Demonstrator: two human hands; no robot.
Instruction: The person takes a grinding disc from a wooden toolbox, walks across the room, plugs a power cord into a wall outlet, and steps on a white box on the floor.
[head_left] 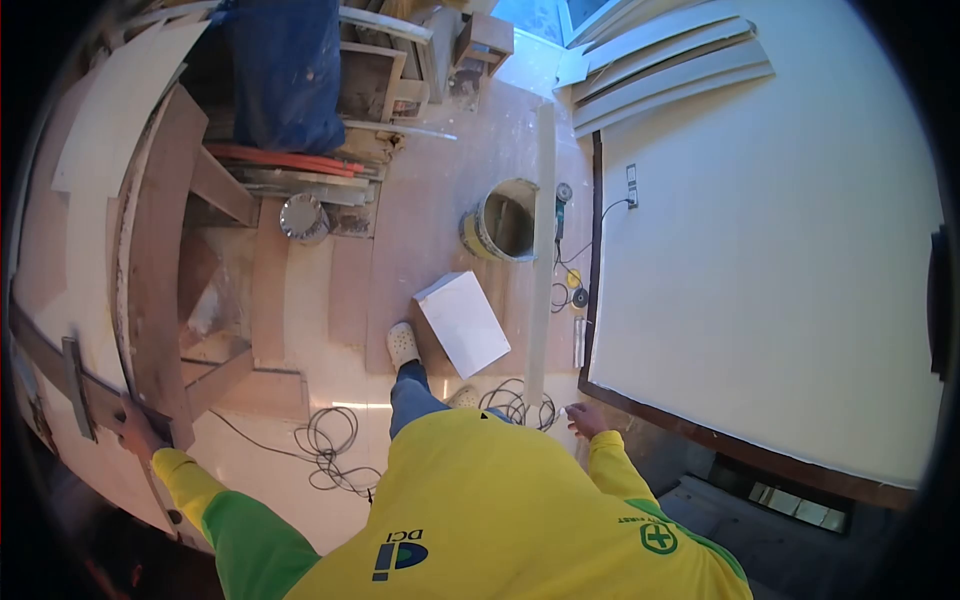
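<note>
At the lower left, my left hand (138, 430) is closed at the near end of a long dark flat bar (50, 350), which lies across a wooden worktop. A short flat metal piece (78, 390) crosses that bar. My right hand (588, 420) is beside the near end of a long pale strip (541, 250), its fingers drawn together at a small white object (564, 412) too small to identify. Whether the hand touches the strip I cannot tell. A white box (464, 325) lies on the floor ahead of my feet.
A mortar-stained bucket (508, 222), an angle grinder (562, 205) and a lidded can (303, 218) are on the floor. Loose black cables (330, 450) coil near my feet. A large white panel (760, 300) fills the right; boards (680, 70) lie at its far end.
</note>
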